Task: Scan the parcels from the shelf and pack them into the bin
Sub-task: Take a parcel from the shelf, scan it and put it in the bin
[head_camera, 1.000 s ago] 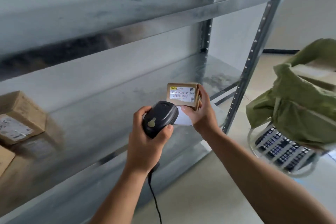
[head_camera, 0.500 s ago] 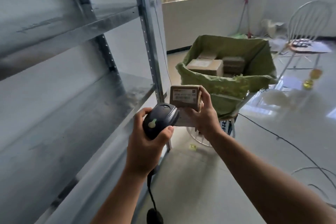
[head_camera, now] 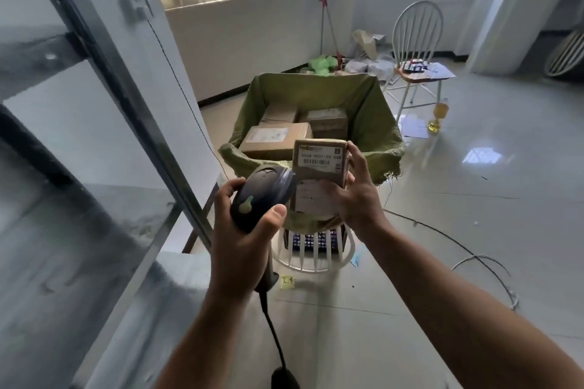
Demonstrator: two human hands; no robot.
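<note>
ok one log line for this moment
left hand: grips scanner | right hand: holds parcel, label facing camera | bin: holds boxes, parcel not yet in

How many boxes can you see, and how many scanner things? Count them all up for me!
Parcel held in the right hand: 1
Parcels showing in the green-lined bin: 3
Barcode scanner, gripped by the left hand: 1
Total: 5 things, 4 of them parcels.
</note>
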